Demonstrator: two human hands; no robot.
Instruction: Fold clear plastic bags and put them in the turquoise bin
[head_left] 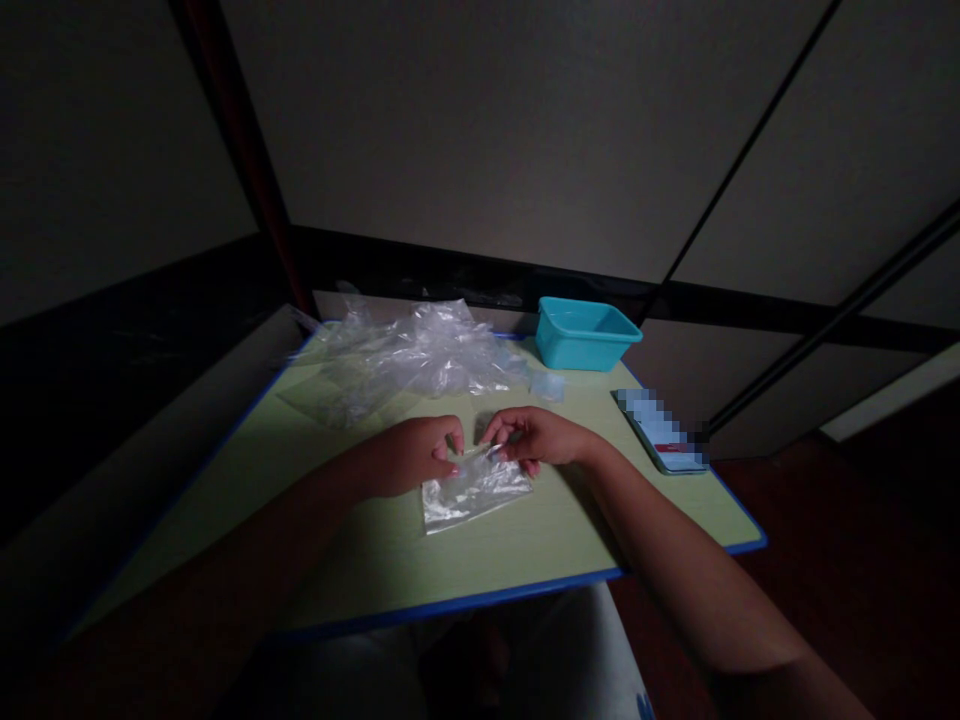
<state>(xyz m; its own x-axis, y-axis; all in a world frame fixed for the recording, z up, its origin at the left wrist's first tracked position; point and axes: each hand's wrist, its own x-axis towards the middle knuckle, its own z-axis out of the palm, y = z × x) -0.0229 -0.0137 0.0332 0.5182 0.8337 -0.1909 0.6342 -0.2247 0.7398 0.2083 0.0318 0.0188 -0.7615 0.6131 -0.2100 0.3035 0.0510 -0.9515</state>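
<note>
A small clear plastic bag (472,492) lies flat on the pale green table (525,550) in front of me. My left hand (416,455) pinches the bag's top edge at its left corner, fingers curled. My right hand (536,437) pinches the same top edge a little to the right, thumb and forefinger together. The two hands nearly touch above the bag's opening.
A heap of crumpled clear plastic bags (405,360) covers the table's far left. A teal plastic tub (585,335) stands at the far edge, with a small clear piece (547,386) beside it. A phone-like flat object (664,432) lies at the right edge. Dark surroundings.
</note>
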